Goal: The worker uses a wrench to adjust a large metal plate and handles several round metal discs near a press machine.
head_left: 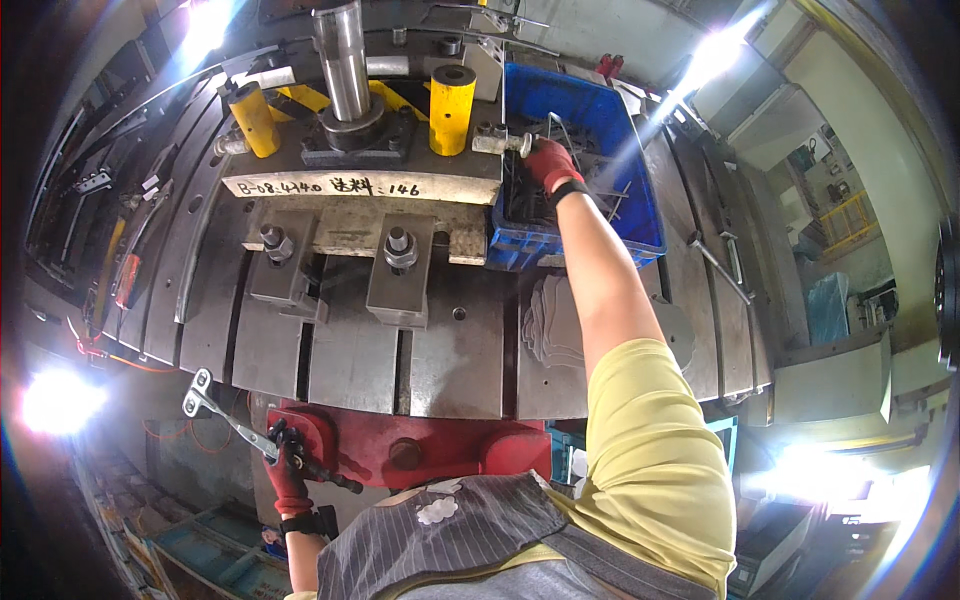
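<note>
My left hand (288, 478), in a red and black glove, is low at the left, in front of the bed's near edge. It is closed round the dark grip of a metal hand tool (233, 422) with a flat, holed head pointing up and left. My right hand (553, 166), in a red glove, reaches far forward over the left side of a blue plastic crate (580, 238). It is beside the silver lug (495, 144) on the right end of the die block (370, 189); its fingers are mostly hidden. Dark metal scraps (610, 190) lie in the crate.
Two clamp blocks with bolts (399, 270) stand on the slotted press bed (455, 350). Yellow posts (453, 110) and a steel pillar (342, 60) rise from the die. Flat metal plates (550, 320) lie under my right forearm. A red machine part (430, 445) is below the bed edge.
</note>
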Demonstrator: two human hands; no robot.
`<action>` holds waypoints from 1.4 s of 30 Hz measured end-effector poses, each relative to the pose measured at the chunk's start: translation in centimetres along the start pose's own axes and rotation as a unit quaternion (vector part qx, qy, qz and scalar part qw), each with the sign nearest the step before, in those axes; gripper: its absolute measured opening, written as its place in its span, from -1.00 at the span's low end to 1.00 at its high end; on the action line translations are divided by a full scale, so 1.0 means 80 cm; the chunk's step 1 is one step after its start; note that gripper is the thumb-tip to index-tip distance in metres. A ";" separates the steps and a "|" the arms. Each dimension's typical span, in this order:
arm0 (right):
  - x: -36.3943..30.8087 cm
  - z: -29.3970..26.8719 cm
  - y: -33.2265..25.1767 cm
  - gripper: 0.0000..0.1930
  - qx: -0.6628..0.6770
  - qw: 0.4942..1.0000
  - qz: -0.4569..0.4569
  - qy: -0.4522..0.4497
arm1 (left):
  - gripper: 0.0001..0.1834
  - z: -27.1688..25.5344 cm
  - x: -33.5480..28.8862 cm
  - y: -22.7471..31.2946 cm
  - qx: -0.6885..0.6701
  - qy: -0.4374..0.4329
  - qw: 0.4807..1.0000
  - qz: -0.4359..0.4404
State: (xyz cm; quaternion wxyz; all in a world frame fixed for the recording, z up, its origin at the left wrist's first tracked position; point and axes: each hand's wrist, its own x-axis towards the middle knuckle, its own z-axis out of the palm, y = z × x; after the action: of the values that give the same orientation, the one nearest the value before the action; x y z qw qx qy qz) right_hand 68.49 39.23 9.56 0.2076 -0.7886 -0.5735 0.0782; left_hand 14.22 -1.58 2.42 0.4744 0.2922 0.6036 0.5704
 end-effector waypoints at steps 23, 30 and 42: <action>-0.033 -0.208 0.157 -0.46 0.016 0.988 0.116 -0.103 | -0.65 -0.001 0.004 0.001 -0.010 -0.006 0.999 -0.040; 0.046 -0.110 0.073 -0.44 -0.005 0.979 -0.196 0.056 | -0.66 0.005 0.008 0.004 -0.050 -0.006 0.998 -0.023; 0.094 0.004 0.060 -0.69 -0.226 0.971 -0.055 -0.059 | -0.71 0.014 -0.002 0.015 0.039 0.029 0.998 -0.047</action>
State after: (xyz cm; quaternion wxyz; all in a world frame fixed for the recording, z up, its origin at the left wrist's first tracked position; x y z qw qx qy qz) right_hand 75.03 45.12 8.16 -0.0063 -0.7763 -0.6300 -0.0185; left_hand 15.08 -1.06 3.71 0.4711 0.2655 0.6517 0.5319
